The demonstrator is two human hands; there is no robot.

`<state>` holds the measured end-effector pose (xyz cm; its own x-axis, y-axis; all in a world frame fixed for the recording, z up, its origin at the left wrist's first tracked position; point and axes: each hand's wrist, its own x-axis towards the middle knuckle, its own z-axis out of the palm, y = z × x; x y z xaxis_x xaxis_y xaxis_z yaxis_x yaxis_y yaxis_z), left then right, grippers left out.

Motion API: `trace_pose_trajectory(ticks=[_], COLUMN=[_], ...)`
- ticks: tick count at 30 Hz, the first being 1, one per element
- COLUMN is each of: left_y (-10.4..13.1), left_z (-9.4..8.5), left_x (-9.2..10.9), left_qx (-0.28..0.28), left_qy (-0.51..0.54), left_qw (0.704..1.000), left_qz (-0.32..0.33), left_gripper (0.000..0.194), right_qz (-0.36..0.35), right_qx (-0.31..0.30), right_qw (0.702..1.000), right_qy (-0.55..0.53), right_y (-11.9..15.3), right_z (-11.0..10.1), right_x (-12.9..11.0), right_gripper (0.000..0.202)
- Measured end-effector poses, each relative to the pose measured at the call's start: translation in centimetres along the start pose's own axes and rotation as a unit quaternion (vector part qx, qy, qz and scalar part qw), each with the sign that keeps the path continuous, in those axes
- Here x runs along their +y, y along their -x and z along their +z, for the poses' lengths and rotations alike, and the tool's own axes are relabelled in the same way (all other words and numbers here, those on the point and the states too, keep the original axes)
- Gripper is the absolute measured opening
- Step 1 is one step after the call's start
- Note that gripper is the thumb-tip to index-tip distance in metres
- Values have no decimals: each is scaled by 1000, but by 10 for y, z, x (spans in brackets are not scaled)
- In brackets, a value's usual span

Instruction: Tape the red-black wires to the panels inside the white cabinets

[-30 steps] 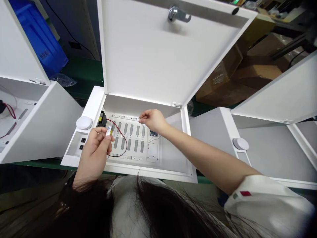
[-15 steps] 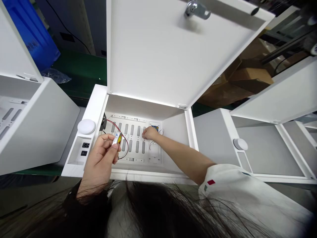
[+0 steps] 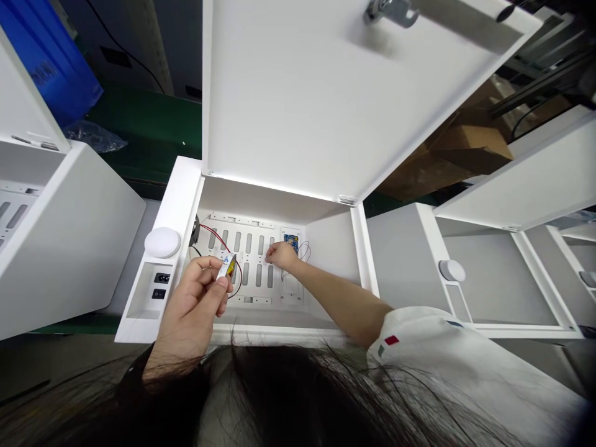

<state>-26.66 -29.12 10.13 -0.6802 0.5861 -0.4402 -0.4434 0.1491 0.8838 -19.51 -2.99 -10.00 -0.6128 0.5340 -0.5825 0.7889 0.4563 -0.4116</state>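
Observation:
Between the thumb and fingers of my left hand point(image 3: 193, 307) is a small white-cased part point(image 3: 226, 267) with a yellow component showing at its open side. It is held over the left end of an open white metal box point(image 3: 257, 231). Red and black wires point(image 3: 215, 231) run behind it from a dark round part point(image 3: 194, 231) on the box's left wall. Inside the box, my right hand point(image 3: 282, 255) has its fingers pinched together just above the slotted base; whatever they grip is hidden. A blue circuit board point(image 3: 292, 241) with thin wires lies right behind that hand.
The box's lid point(image 3: 298, 99), with a metal lock point(image 3: 392, 12), stands raised at the back. On the left end are a white round knob point(image 3: 162, 242), a power socket and a switch. Similar open boxes point(image 3: 88, 236) flank it. A blue bin point(image 3: 51, 62) and cardboard point(image 3: 475, 146) lie behind.
My right hand has shifted slightly left, uncovering more of the blue board. The white-cased part in my left hand has moved slightly right and down. The camera view has shifted a little.

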Motion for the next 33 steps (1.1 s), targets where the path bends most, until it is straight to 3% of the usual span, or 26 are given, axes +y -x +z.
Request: trace_pose_trajectory(ticks=[6,17,33], left_y=[-1,-1,-1], left_z=[0,0,0], left_x=[-1,0,-1], left_qx=[2,0,3], left_qy=[-1,7,3], left_qw=[1000,1000,1000], left_qz=[-10,-4,-10], left_gripper=[17,16,17], right_qz=[-34,-91,-90], right_qx=[-5,-72,-12], right_qw=[999,993,992], right_qy=[26,35,93], right_y=[1,-7,-2], right_z=[-1,-14,-2], right_x=[-1,2,-1], right_gripper=[14,16,13])
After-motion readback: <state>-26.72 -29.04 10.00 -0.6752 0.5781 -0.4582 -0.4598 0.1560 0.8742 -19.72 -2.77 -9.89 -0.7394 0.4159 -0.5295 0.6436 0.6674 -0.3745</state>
